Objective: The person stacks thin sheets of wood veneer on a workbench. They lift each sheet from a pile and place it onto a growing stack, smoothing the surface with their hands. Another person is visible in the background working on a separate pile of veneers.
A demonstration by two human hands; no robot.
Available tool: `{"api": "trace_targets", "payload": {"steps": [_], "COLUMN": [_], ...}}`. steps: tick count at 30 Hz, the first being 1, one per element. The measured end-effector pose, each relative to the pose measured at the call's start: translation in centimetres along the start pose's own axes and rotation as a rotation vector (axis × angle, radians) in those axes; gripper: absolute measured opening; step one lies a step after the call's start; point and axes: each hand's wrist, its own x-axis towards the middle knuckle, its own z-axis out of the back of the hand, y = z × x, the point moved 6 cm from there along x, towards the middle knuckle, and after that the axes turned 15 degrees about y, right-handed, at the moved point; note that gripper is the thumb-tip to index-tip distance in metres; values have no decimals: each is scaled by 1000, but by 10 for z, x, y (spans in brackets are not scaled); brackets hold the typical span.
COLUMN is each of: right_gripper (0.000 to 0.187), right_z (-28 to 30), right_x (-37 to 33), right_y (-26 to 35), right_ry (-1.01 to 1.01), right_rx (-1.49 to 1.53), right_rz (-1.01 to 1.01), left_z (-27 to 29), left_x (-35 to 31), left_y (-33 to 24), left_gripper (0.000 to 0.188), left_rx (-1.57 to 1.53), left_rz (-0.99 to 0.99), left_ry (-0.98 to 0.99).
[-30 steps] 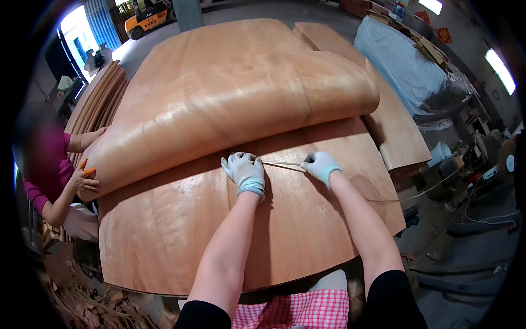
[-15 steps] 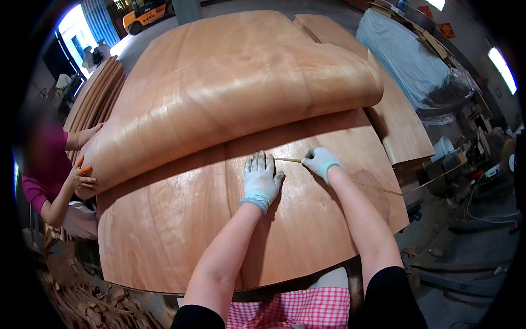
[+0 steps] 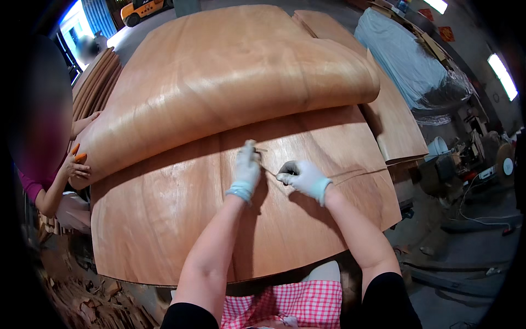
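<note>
Two hands in white gloves with pale-blue cuffs stand close together over the sheet. The right hand [image 3: 303, 178] has its fingers curled, thumb and fingertips pinched on a thin tan strip [image 3: 269, 171]. The left hand [image 3: 246, 167] is turned on edge with fingers stretched away from the body; whether it grips the strip cannot be told. The short span between them lies right of the left hand and left of the right, its long axis slanting from the left fingers down toward the right fingertips. Beneath is a flat reddish-brown wood sheet [image 3: 159, 219]. Beyond, a broad glossy brown sheet [image 3: 230, 93] is folded back in a thick curl, the left hand nearer its lower edge. At the curl's left end, a co-worker's bare hand [image 3: 76, 166] rests against it.
</note>
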Motion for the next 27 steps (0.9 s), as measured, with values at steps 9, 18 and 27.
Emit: {"api": "trace_targets", "payload": {"steps": [9, 18, 27], "right_gripper": [33, 34, 34], "right_z": [-26, -31, -29], "right_x": [-25, -33, -50], "right_y": [-55, -64, -81], "right_ry": [193, 178, 130], "right_rx": [-257, -308, -232], "right_rz": [-317, -342, -506], "left_z": [29, -24, -49], "left_x": [-126, -119, -114], "left_y": [-14, -29, -38], "left_gripper": [64, 107, 103], "left_rx": [494, 837, 785], "left_rz": [118, 321, 314], "left_ry": [-467, -122, -68]}}
